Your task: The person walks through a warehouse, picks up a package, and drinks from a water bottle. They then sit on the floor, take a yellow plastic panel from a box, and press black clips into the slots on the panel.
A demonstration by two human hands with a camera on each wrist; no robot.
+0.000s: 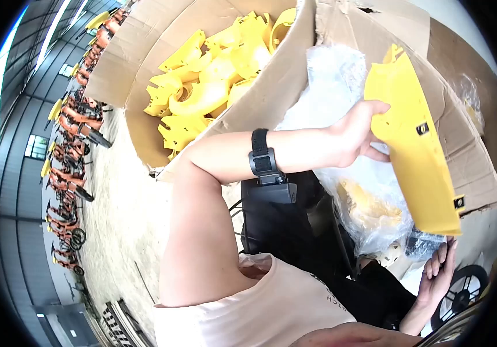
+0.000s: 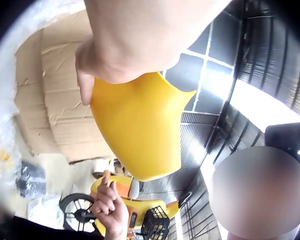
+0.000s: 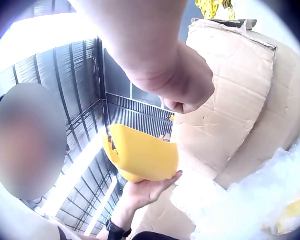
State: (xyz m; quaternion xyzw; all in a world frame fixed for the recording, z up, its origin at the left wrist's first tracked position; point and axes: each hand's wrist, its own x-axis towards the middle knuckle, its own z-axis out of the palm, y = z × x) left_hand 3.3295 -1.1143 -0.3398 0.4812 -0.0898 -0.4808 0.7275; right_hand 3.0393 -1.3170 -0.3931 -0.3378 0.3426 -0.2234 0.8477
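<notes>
A long curved yellow panel (image 1: 419, 156) with small black clips is gripped at its edge by my left hand (image 1: 352, 134). In the left wrist view the left hand (image 2: 122, 62) covers one end of the panel (image 2: 140, 125). My right hand (image 1: 438, 270) is near the panel's lower end, its fingers loosely bent, holding nothing. The right wrist view has the right hand (image 3: 187, 82) above the panel (image 3: 147, 157), apart from it, with the left hand (image 3: 149, 193) beneath. One right finger points up in the left wrist view, the others bent (image 2: 110, 206).
A large cardboard box (image 1: 271, 87) at upper left holds several yellow parts (image 1: 202, 95). Clear plastic wrapping (image 1: 341, 81) lies at another carton (image 1: 474, 168). A black wheel (image 1: 462, 292) stands at lower right. Rows of orange bikes (image 1: 75, 115) line the left side.
</notes>
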